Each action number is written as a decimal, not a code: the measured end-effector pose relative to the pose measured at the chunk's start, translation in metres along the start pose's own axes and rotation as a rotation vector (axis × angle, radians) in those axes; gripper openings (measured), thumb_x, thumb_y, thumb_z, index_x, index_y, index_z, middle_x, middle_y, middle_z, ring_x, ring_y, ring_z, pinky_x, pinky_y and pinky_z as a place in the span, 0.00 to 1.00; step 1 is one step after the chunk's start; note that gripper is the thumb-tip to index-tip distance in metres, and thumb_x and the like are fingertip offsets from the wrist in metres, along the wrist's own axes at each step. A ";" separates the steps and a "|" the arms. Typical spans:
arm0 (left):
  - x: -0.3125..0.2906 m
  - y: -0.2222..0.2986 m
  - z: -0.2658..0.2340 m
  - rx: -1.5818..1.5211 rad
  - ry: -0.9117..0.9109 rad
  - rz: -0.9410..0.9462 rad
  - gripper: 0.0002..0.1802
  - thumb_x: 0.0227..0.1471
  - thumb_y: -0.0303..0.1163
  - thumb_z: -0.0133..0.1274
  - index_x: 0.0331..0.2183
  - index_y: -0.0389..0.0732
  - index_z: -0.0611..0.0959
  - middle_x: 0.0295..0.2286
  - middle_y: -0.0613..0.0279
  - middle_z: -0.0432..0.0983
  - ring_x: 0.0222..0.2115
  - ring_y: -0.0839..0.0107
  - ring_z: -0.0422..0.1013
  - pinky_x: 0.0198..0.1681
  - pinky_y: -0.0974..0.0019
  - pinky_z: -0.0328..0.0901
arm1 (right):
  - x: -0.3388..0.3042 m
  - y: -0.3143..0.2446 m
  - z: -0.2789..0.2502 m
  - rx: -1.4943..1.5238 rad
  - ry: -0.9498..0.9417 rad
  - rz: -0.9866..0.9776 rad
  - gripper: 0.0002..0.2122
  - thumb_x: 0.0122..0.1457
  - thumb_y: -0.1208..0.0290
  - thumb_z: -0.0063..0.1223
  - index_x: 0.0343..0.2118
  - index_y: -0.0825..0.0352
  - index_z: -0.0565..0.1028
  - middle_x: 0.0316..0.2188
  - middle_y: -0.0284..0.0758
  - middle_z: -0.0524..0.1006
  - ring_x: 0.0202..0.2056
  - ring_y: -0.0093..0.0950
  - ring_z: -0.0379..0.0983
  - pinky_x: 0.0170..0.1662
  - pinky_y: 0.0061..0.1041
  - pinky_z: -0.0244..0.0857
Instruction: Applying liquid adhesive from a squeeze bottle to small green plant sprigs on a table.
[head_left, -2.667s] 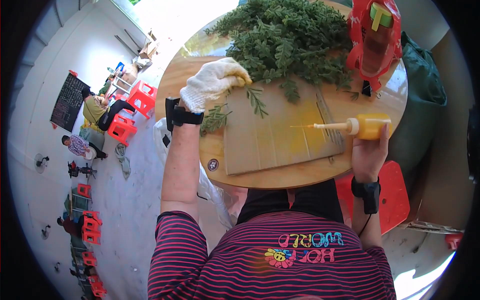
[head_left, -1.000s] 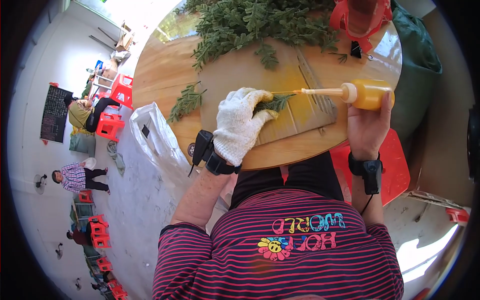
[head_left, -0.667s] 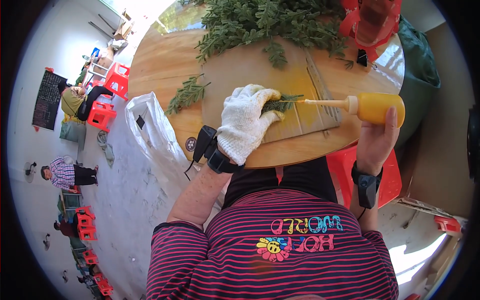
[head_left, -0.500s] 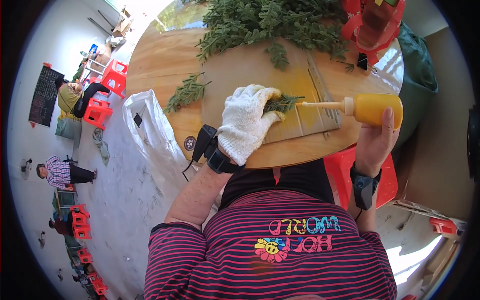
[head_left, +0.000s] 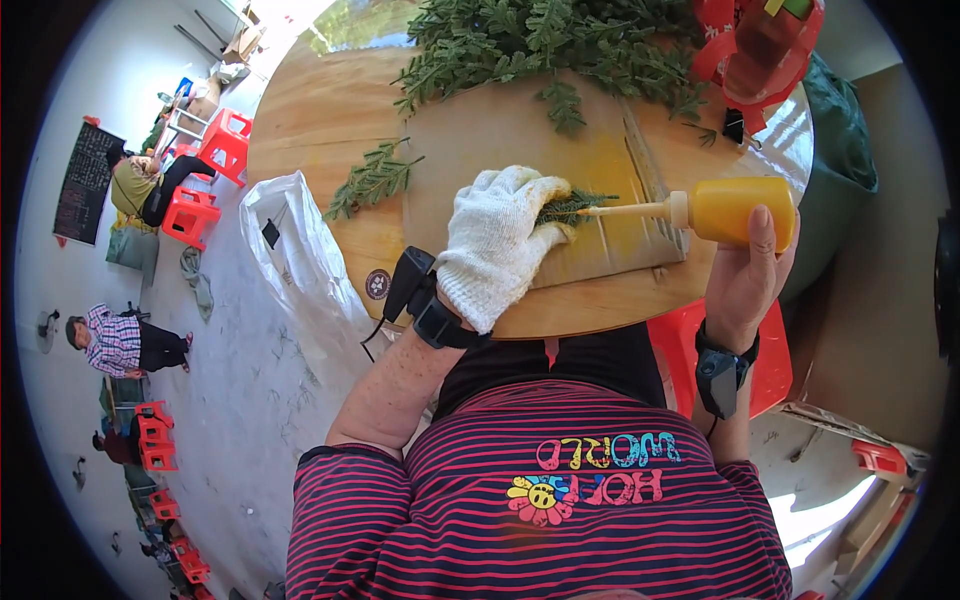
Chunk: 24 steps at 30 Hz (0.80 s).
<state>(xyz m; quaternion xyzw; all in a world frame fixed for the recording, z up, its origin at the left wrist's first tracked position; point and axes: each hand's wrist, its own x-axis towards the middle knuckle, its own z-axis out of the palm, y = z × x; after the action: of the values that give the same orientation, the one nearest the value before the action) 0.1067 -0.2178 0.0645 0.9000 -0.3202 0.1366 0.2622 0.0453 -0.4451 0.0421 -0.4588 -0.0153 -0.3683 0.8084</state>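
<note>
My left hand (head_left: pixel 505 240), in a white knit glove stained yellow at the fingertips, pinches a small green fir sprig (head_left: pixel 572 207) over the cardboard sheet (head_left: pixel 470 130). In my bare right hand (head_left: pixel 748 275) lies a yellow squeeze bottle (head_left: pixel 742 212), tipped on its side with its long nozzle pointing left. The nozzle tip reaches the sprig's needles; whether it touches them I cannot tell. Yellow stains mark the cardboard around the sprig. Another fir sprig (head_left: pixel 375 178) lies on the round wooden table (head_left: pixel 310 120), left of the cardboard.
A large heap of fir branches (head_left: pixel 540 50) covers the far part of the table. A red-trimmed container (head_left: pixel 765 55) and a black binder clip (head_left: pixel 735 124) are at the far right. A white sack (head_left: pixel 300 245) hangs by the left edge. Red stools (head_left: pixel 190 215) and other people are farther left.
The bottle has moved slightly left, bringing its nozzle farther over the sprig. My left hand keeps its hold in nearly the same place.
</note>
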 end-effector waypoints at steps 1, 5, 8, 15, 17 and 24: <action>0.000 0.000 0.000 0.002 0.005 0.008 0.21 0.32 0.34 0.62 0.35 0.42 0.79 0.33 0.58 0.73 0.37 0.58 0.68 0.40 0.60 0.63 | 0.000 0.001 0.001 -0.014 0.000 0.000 0.12 0.58 0.70 0.48 0.43 0.69 0.66 0.36 0.34 0.72 0.39 0.25 0.70 0.45 0.27 0.64; 0.002 -0.001 0.002 -0.009 0.013 0.031 0.21 0.32 0.33 0.62 0.35 0.42 0.80 0.33 0.58 0.74 0.36 0.58 0.68 0.40 0.60 0.63 | 0.002 0.001 0.000 -0.047 0.013 0.000 0.12 0.58 0.70 0.49 0.43 0.68 0.66 0.35 0.34 0.72 0.38 0.25 0.70 0.44 0.27 0.65; 0.002 -0.003 0.003 -0.027 0.012 0.036 0.20 0.32 0.33 0.61 0.34 0.41 0.80 0.32 0.58 0.74 0.35 0.58 0.68 0.40 0.60 0.63 | 0.003 0.001 -0.002 -0.051 0.027 0.001 0.12 0.58 0.69 0.49 0.43 0.68 0.66 0.35 0.34 0.72 0.37 0.24 0.70 0.43 0.26 0.65; 0.001 -0.007 0.007 0.009 0.014 0.051 0.19 0.33 0.36 0.61 0.34 0.45 0.80 0.32 0.64 0.73 0.36 0.62 0.68 0.40 0.61 0.61 | 0.007 -0.002 -0.011 -0.056 0.031 -0.015 0.12 0.58 0.70 0.49 0.42 0.69 0.66 0.35 0.33 0.72 0.38 0.24 0.70 0.44 0.25 0.64; 0.001 -0.008 0.007 0.007 0.017 0.054 0.19 0.33 0.35 0.61 0.34 0.45 0.80 0.32 0.63 0.73 0.36 0.62 0.68 0.40 0.61 0.61 | 0.008 -0.003 -0.013 -0.057 0.038 -0.018 0.12 0.58 0.70 0.49 0.43 0.69 0.66 0.36 0.33 0.72 0.38 0.23 0.70 0.44 0.25 0.64; 0.001 -0.007 0.007 0.001 0.040 0.073 0.18 0.32 0.35 0.62 0.33 0.45 0.81 0.31 0.63 0.74 0.36 0.62 0.68 0.39 0.61 0.62 | 0.009 -0.007 -0.015 -0.056 0.069 -0.032 0.13 0.58 0.70 0.49 0.44 0.69 0.66 0.36 0.33 0.72 0.39 0.23 0.70 0.45 0.24 0.64</action>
<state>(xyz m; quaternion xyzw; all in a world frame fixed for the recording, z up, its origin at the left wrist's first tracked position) 0.1129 -0.2176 0.0565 0.8850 -0.3474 0.1641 0.2631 0.0428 -0.4643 0.0419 -0.4683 0.0154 -0.3970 0.7892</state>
